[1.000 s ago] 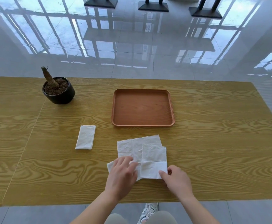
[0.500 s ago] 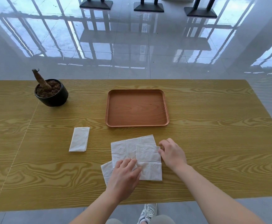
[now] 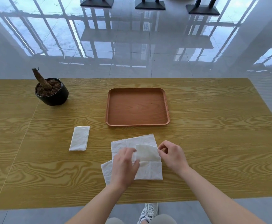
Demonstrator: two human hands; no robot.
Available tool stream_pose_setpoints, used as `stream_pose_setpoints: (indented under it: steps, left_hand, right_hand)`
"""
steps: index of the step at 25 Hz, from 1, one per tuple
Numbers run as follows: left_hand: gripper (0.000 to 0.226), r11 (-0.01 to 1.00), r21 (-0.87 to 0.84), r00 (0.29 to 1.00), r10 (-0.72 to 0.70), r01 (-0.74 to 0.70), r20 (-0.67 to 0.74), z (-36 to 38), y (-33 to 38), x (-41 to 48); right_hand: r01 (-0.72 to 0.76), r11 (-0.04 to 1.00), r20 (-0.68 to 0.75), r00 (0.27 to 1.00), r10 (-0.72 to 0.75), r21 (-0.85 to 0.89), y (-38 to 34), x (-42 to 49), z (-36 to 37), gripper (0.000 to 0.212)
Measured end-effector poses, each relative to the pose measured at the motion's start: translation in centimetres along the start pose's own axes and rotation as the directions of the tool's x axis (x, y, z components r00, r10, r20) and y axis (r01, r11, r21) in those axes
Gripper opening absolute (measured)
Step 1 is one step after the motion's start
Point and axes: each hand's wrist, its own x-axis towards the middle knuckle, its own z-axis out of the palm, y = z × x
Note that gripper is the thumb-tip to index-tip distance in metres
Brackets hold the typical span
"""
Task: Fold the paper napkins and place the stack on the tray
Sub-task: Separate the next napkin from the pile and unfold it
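left hand (image 3: 124, 165): on top napkin (image 3: 148, 170), fingers at its raised flap's left edge, grip unclear | right hand (image 3: 172, 155): pinches flap's right corner | top napkin: on spread napkins (image 3: 128, 143), desk (image 3: 213, 143), near side of tray (image 3: 137, 109) | folded napkin (image 3: 80, 138): left, apart

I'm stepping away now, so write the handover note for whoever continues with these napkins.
Right hand: pinches the top napkin's far right corner, far half lifted.
Left hand: on that napkin's left side; blur hides its grip.
Done: one folded napkin lies on the table, left of the pile.
To do: finish this fold, fold the sheets underneath, stack all, put the stack on the tray, which holds nothing.
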Motion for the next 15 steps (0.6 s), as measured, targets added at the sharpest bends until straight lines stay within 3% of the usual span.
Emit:
stream_pose_setpoints:
  steps: [3, 5, 8, 12, 15]
  left_hand:
    - [0.074, 0.973, -0.102, 0.975, -0.196, 0.207, 0.108, -0.3, 0.6, 2.3]
    - [0.083, 0.957, -0.119, 0.951, -0.24, 0.266, 0.196, -0.3, 0.9, 3.5]
    - [0.057, 0.963, -0.113, 0.956, -0.219, 0.243, 0.194, -0.4, 0.8, 4.2]
    - [0.008, 0.992, -0.084, 0.989, -0.084, 0.094, 0.122, -0.7, 0.9, 3.0]
    - [0.006, 0.997, -0.052, 0.997, 0.057, -0.054, 0.054, -1.0, 0.6, 1.1]
  right_hand:
    - [-0.001, 0.996, -0.003, 1.0, 0.001, 0.09, -0.1, -0.7, -0.3, 0.014]
    - [0.003, 0.993, 0.001, 1.0, -0.003, 0.117, -0.4, -0.9, -0.4, 0.027]
    - [0.008, 0.994, 0.017, 1.0, -0.009, 0.107, -0.7, -1.0, -0.5, 0.032]
    - [0.046, 0.998, 0.052, 0.997, -0.049, 0.05, -0.9, -1.4, -0.9, 0.017]
    - [0.088, 0.996, 0.04, 0.995, -0.088, 0.008, -1.0, -2.8, -1.1, 0.014]
